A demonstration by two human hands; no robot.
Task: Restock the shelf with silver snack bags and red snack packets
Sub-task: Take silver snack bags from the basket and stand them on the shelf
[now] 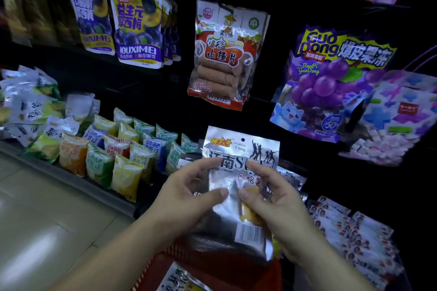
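- Silver snack bag [236, 172]: held upright and face-out, in front of the lower part of the dark shelving [153, 101] and directly above the red basket [248, 276]. It is not yet on the shelf.
- Left hand [186, 196] and right hand [276, 201]: both pinch the bag. The thumbs sit on its front and nearly meet at mid-height, and the fingers curl round the side edges.
- Judgement: this is the placing step, about a third of the way in. More silver bags [292, 177] lie just behind and right of the held one, so that is the likely slot.
- Judgement: foil is slick and crumples, so grip it by the edges rather than the face. Keep the print forward and set the bag behind or flush with its neighbours.
- Hang hole [243, 139]: at top centre. No free peg is visible here, so I cannot tell whether the bag hangs or stands.
- Barcode [249, 235]: on a second layer below the thumbs. There may be two bags in the grip, so check before releasing.
- Floor [35, 220]: pale tile at lower left, up to the grey shelf lip [71, 179].
- Lighting: dim, and the shelf backs read black.
- Grape jelly bag [331, 82]: hanging at upper right.
- Hawthorn bag [224, 54]: hanging just above the work area.
- Prune bags [137, 28]: hanging at upper left.
- Red-and-white packets [350, 231]: rows at lower right, possibly the task's red ones.
- Small green and yellow packets [118, 156]: standing in rows at left.
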